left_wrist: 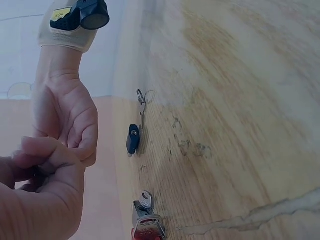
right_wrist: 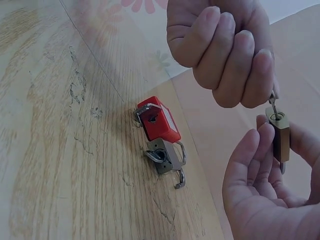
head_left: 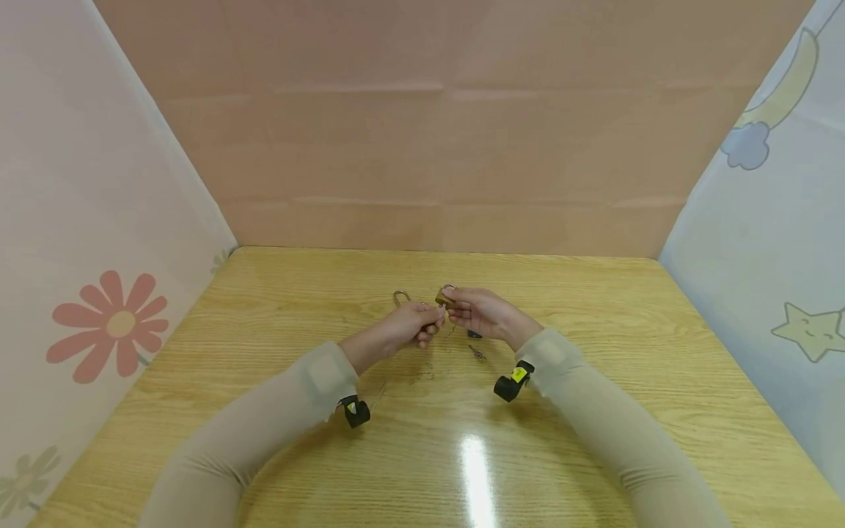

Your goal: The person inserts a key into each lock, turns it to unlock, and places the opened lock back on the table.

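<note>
My right hand (head_left: 487,314) holds a small brass padlock (right_wrist: 282,135) between thumb and fingers, its keyhole face turned toward the left hand. With thumb and curled fingers, my left hand (head_left: 405,325) pinches a small silver key (right_wrist: 272,100). The key's blade meets the keyhole; how deep it sits cannot be made out. Both hands are raised above the table, close together. In the left wrist view the fingers hide the brass padlock.
On the wooden table (head_left: 297,293) lie a red padlock (right_wrist: 167,131) and, touching it, a grey padlock (right_wrist: 169,162) with a key in it and its shackle open. A dark blue object (left_wrist: 133,140) and a key on a ring (left_wrist: 142,104) lie nearby.
</note>
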Motion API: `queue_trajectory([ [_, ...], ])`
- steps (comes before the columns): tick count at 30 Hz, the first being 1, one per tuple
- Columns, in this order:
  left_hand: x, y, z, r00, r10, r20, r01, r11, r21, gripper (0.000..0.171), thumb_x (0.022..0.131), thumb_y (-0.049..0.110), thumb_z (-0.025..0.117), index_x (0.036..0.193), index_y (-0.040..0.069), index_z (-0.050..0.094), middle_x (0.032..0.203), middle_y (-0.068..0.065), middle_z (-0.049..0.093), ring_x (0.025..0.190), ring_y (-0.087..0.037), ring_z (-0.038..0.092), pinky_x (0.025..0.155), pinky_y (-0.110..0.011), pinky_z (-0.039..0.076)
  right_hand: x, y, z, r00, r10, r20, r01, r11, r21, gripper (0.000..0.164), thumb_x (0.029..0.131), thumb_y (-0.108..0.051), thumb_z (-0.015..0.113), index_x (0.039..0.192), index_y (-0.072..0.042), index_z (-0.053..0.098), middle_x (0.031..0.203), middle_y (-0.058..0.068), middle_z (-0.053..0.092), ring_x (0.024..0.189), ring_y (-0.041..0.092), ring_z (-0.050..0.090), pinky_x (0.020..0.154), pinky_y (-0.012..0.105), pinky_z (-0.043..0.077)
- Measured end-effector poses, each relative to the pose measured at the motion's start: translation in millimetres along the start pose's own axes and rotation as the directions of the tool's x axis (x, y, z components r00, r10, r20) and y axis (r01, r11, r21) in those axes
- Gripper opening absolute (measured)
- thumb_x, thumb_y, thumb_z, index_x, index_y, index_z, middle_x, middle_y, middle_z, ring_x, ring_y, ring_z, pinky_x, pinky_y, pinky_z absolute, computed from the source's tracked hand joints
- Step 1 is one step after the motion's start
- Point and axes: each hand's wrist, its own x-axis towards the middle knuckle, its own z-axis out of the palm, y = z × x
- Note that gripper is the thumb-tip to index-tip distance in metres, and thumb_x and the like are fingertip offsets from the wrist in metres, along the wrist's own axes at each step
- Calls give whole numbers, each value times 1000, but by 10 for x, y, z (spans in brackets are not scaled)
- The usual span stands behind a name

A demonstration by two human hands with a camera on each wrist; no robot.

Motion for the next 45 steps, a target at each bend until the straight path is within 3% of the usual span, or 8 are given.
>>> queue_trajectory([
  [6,-6,12,-15,998,-16,56,21,995,-99,32,106,24,38,81,8,48,65,4,39,51,-7,31,53,-21,32,-1,2,30,1000,3,1,-3,1000,1,19,101,-18,52,91,-12,67,81,-3,67,73,8,62,75,20,53],
  [12,19,19,-17,1000,-9,-2,8,985,-173,30,105,22,41,82,8,50,65,4,39,51,-5,31,51,-19,33,10,2,48,1000,-15,24,16,1000,-21,18,101,-18,52,91,-12,66,80,-3,67,73,8,62,74,20,53],
  [19,15,2,16,993,42,-108,-52,994,-98,31,104,24,45,93,-1,62,64,2,43,50,-7,37,51,-20,38,14,-9,45,998,-31,49,32,999,-6,17,102,-16,51,94,-10,65,82,-1,68,75,9,64,78,21,54],
  [27,3,-10,56,995,52,-88,-60,994,-87,39,105,20,44,117,-14,59,65,4,46,50,-5,42,53,-19,42,12,10,19,998,-30,59,32,999,-22,20,103,-17,48,94,-11,65,83,-2,68,75,9,64,76,20,53],
  [36,5,-2,104,984,100,-145,-113,990,-84,35,105,20,44,104,-10,62,67,2,49,50,-6,42,54,-21,46,10,-11,42,999,-34,35,34,999,-14,19,102,-18,50,94,-10,66,82,-2,68,75,7,63,74,19,52],
  [45,67,20,125,982,81,-173,-103,987,-121,34,104,21,45,103,-7,64,66,2,51,51,-6,46,57,-23,51,2,-42,48,998,-62,21,63,998,-17,25,102,-15,49,89,-11,70,81,-2,69,73,6,63,77,20,52],
])
